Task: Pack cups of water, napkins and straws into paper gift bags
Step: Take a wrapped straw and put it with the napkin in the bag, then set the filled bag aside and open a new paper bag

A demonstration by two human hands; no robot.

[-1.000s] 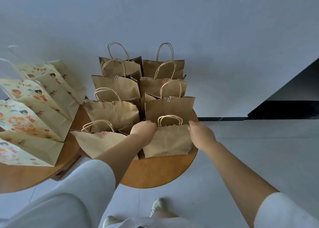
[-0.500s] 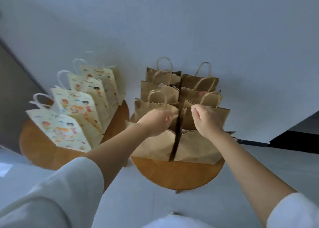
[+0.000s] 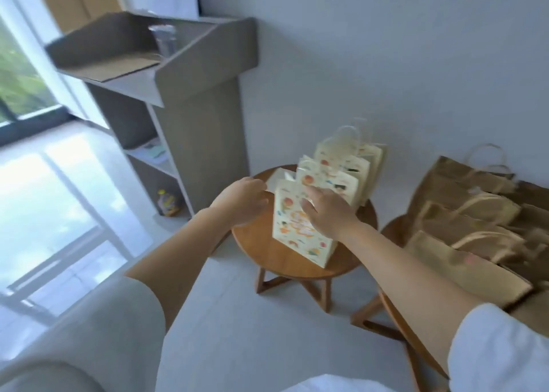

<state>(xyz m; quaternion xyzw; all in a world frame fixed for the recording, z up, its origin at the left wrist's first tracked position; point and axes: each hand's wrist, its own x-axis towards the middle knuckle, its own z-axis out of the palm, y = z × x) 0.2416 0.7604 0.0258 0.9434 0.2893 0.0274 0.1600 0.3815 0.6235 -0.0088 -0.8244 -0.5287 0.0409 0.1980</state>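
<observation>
Head view: both forearms are stretched forward and down toward a low round wooden table (image 3: 285, 255). The left hand (image 3: 240, 201) is held palm-down beside the upper left edge of the nearest printed bag (image 3: 292, 234), its fingers loosely extended and apart; whether they touch the paper cannot be told through the blur. The right hand (image 3: 326, 213) is laid against the front face of that bag, fingers straight and reaching toward the top rim, thumb spread to the side, nothing clamped.

The bag is made of cream paper printed with bright cartoon figures, flat-sided and upright at the near end of a row of matching printed bags (image 3: 347, 178) with pale twisted handles. The table top is smooth and warm brown, carried on crossed legs. A second such table (image 3: 396, 228) just to the right is covered by plain brown kraft bags (image 3: 463, 213) with rope-like paper handles. To the left a matt grey stand (image 3: 205, 115) is seen, on which a flat cardboard tray (image 3: 116, 65) and a stack of clear cups (image 3: 163, 39) are set.
</observation>
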